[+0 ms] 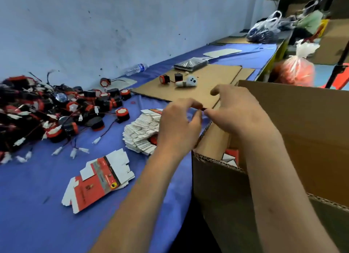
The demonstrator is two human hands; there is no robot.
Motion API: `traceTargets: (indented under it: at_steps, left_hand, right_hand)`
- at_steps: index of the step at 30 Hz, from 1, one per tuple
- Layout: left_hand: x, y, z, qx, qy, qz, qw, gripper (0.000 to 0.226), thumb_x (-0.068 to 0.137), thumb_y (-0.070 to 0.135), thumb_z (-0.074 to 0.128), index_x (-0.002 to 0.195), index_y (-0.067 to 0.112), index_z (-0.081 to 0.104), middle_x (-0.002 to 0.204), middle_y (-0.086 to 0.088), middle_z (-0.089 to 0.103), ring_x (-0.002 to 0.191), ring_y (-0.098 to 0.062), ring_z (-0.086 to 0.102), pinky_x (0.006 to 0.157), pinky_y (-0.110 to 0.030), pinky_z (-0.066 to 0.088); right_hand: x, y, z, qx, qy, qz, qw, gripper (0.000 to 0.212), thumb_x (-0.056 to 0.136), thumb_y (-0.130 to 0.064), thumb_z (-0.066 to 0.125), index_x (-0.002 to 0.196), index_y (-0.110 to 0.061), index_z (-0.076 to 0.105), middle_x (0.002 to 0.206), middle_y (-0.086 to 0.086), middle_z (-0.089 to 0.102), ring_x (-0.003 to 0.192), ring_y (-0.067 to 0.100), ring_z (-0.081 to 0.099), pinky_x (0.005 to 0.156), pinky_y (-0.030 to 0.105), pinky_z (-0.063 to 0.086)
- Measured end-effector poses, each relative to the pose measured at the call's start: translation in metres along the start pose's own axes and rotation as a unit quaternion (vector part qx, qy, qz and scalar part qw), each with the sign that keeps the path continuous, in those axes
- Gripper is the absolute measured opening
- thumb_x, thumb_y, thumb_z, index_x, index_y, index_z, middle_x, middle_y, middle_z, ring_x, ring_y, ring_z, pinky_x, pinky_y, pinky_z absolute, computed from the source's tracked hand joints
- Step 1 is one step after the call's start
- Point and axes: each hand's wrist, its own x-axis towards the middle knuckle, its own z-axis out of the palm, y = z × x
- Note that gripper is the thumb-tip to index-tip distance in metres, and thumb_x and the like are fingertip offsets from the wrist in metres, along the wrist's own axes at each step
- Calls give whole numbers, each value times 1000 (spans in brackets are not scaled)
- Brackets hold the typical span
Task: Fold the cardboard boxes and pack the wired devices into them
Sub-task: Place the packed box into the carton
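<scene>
Flat box blanks [98,183]: red and grey print with a small yellow emblem, lettering too blurred to read.
Water bottle [136,68]: blue label, wording illegible.
Elsewhere: no legible text.

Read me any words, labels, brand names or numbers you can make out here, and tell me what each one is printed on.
None can be read.
Flat red and white carton: dark printed panel and a small yellow logo, too blurred.
Water bottle: blue label, too small.
Stack of flat cartons: print not legible.

L grip [177,124] fingers curled, R grip [236,109] curled, fingertips meeting
</scene>
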Motion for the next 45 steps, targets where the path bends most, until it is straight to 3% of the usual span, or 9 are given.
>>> traceTargets:
  at_steps: [4,9,13,17,25,27,32,38,45]
  left_hand:
    - [-37,-84,-67,101,-57,-201,973,18,87,21,71,104,27,75,107,5,76,106,-18,67,87,-31,50]
    - [-97,-157,-144,350,-273,-357,822,105,57,62,88,148,39,41,129,-6,46,128,-32,44,108,-42,45]
    - [-108,-176,-167,297,-247,-332,861,102,59,47,95,147,35,45,116,-1,43,107,-26,55,85,-38,56]
    - [-106,-177,-184,281,-256,-287,879,106,57,42,97,147,38,41,119,1,44,117,-22,43,82,-31,53]
    - [-109,-170,-243,75,-38,-155,984,97,62,52,86,146,53,38,134,20,48,124,-4,55,95,-25,51]
    - [-123,-173,-260,-58,106,-154,981,86,73,53,79,149,52,39,142,16,54,125,-10,60,96,-34,55]
    - [-176,-194,-282,-90,244,-186,948,48,92,64,47,123,35,71,131,6,68,120,-11,62,103,-38,49]
    - [-228,-216,-297,-71,333,-229,912,59,82,60,50,95,5,68,91,-3,70,85,-15,62,72,-15,49]
    - [-238,-227,-308,-34,382,-202,901,56,90,54,54,88,-2,59,86,-27,60,85,-42,58,78,-54,47]
  right_hand:
    - [0,-78,52,69,-127,-186,972,49,86,-38,75,130,-19,64,120,6,69,109,26,62,89,37,53]
    - [-4,-150,145,-107,-342,-359,862,91,75,-43,88,152,-25,42,147,8,50,132,29,48,101,41,49]
    - [-6,-166,190,-88,-384,-392,832,132,65,-51,93,163,-32,7,170,8,6,158,27,-4,124,55,23]
    - [4,-172,197,-82,-409,-410,811,149,58,-60,94,162,-37,-10,170,2,8,158,22,-4,125,54,21]
    - [3,-193,193,177,-358,-379,835,129,74,-55,86,162,-38,-7,155,5,40,141,19,38,112,25,36]
    - [-10,-209,192,379,-449,-273,762,111,81,-57,78,164,-33,8,158,7,44,134,7,47,101,15,40]
    - [-58,-268,221,596,-627,-119,487,92,86,-82,51,136,-5,61,140,37,52,132,50,53,115,62,38]
    - [-123,-339,266,534,-674,-115,498,81,91,-80,45,128,-11,64,123,20,56,117,37,62,103,52,49]
    - [-149,-343,292,575,-674,-167,433,75,92,-51,66,154,-22,38,147,22,53,133,44,53,108,59,45]
